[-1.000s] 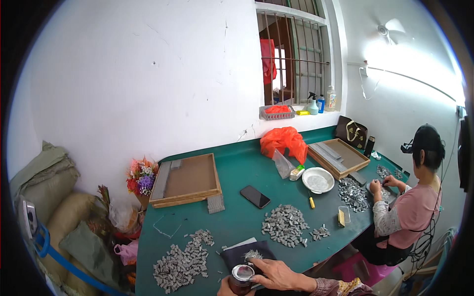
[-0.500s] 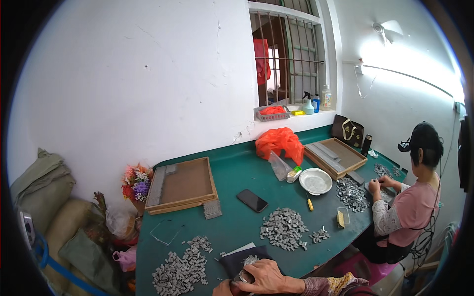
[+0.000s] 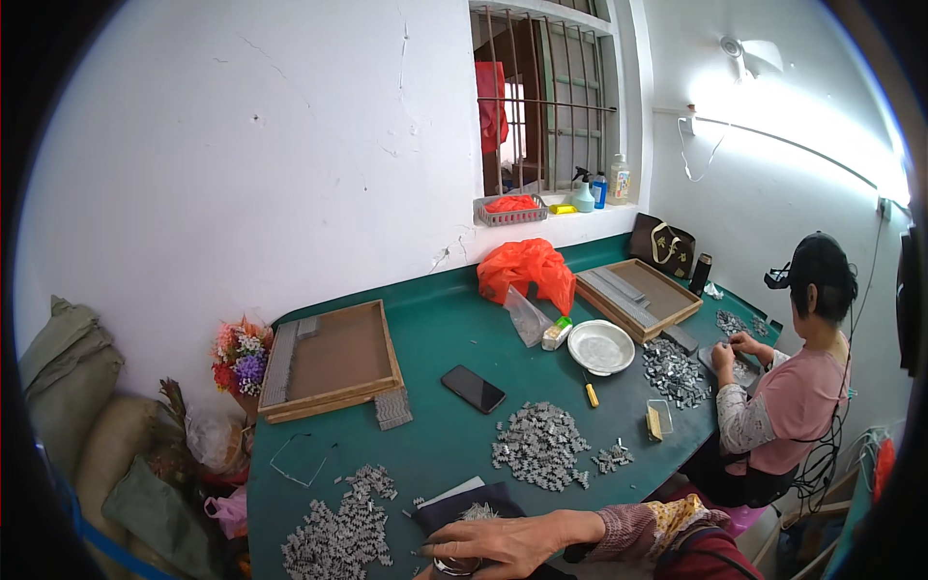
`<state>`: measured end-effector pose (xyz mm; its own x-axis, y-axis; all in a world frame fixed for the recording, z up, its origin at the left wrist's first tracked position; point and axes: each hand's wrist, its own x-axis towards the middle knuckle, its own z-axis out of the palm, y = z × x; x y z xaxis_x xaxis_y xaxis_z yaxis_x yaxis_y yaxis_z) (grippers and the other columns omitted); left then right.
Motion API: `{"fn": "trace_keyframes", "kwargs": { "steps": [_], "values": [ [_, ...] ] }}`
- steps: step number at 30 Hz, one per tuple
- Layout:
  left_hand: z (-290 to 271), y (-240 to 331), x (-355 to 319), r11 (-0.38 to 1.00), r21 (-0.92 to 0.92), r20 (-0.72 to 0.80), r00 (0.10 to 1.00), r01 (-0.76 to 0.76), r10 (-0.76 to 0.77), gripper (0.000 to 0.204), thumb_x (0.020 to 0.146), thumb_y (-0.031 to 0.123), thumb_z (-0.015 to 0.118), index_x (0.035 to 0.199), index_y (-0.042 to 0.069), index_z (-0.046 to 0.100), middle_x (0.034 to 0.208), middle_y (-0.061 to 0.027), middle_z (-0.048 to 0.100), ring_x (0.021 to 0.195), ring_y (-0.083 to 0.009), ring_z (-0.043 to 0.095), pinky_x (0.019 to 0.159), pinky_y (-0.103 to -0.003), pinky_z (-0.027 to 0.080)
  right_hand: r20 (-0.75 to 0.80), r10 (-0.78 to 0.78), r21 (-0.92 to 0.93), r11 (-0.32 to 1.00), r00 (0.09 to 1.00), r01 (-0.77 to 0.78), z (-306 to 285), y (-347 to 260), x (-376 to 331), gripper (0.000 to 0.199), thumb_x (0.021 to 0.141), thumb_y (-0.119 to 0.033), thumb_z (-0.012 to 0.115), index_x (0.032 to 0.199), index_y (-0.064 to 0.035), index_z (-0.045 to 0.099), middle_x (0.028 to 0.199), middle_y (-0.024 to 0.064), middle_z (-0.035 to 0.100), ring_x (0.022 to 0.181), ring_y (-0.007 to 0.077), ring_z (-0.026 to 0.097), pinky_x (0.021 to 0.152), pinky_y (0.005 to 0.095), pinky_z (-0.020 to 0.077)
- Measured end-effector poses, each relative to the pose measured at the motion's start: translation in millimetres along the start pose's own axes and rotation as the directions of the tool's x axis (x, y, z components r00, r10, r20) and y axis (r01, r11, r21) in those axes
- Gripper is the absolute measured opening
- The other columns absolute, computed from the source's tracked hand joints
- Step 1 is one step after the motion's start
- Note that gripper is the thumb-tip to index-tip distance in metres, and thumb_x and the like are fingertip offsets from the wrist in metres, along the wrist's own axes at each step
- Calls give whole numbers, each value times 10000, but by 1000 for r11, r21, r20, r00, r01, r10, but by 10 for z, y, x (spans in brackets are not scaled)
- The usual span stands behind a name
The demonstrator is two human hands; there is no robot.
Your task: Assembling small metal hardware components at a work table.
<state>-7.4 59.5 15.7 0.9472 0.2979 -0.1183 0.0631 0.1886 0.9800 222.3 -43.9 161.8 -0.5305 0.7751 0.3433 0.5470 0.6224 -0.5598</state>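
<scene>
At the lower edge my right hand (image 3: 512,541) is curved over a small round, brownish thing with a shiny rim (image 3: 454,566). Its fingers lie across the top, and the picture's edge cuts off the underside. Only a sliver of my left hand (image 3: 423,573) shows beside it, with its fingers hidden. Just beyond my right hand, small grey metal pieces (image 3: 478,511) sit on a dark folded cloth (image 3: 495,497) with something white under it. A loose heap of grey metal pieces (image 3: 338,532) spreads to the left, and another pile (image 3: 539,445) lies farther off.
Farther back are a wooden tray (image 3: 338,358) with rows of pieces, eyeglasses (image 3: 302,460), a phone (image 3: 473,389), a red bag (image 3: 527,274), a white bowl (image 3: 601,348) and a second tray (image 3: 667,290). To the right, a co-worker (image 3: 797,387) handles small pieces.
The whole view has shifted, so the table appears farther left. My right hand has gone from gripping the round thing with bent fingers to stretching them over its top. My left hand has mostly left view.
</scene>
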Motion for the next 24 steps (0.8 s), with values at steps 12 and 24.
{"fn": "trace_keyframes", "kwargs": {
  "steps": [12,24],
  "values": [
    [310,27,-93,878,478,-362,907,-17,215,807,554,357,905,1180,30,513,1037,-216,662,983,-382,669,803,-445,534,62,500,-93,865,864,-493,320,58,-84,647,857,-357,714,1306,62,509,1132,244,583,962,418,613,810,491,499],
    [421,92,-192,734,676,-356,903,71,241,825,560,357,883,1236,53,520,1087,-224,657,1027,-452,632,825,-500,522,47,450,-245,871,892,-426,506,65,-230,587,815,-326,742,1255,12,550,1029,240,588,849,415,630,715,479,513]
  ]
}}
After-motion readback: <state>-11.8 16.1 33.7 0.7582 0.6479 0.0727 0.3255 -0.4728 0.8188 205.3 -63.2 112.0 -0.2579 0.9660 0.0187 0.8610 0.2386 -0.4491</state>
